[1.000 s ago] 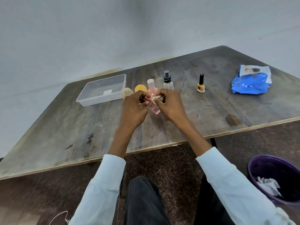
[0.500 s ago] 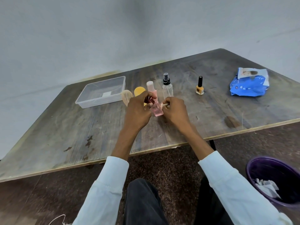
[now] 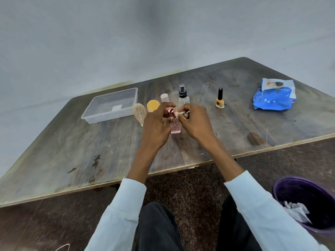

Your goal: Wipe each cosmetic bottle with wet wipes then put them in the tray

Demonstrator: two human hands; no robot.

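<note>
My left hand (image 3: 157, 124) grips a small pink bottle (image 3: 175, 127) near its top, holding it above the table's middle. My right hand (image 3: 194, 122) pinches a crumpled white wet wipe (image 3: 181, 113) against the bottle's neck. Behind my hands stand a pink-capped bottle (image 3: 164, 98), a clear spray bottle (image 3: 183, 96) and a yellow nail polish bottle (image 3: 219, 100). A yellow round item (image 3: 152, 105) and a beige oval item (image 3: 139, 113) sit left of them. The clear plastic tray (image 3: 101, 116) lies at the back left.
A blue wet wipes pack (image 3: 273, 96) lies at the table's right. A purple bin (image 3: 308, 201) with used wipes stands on the floor at the lower right. The wooden table's front edge (image 3: 108, 183) runs just before my knees.
The pink bottle has tilted more upright in my left hand. My right hand with the wipe has moved up from the bottle's side to its neck.
</note>
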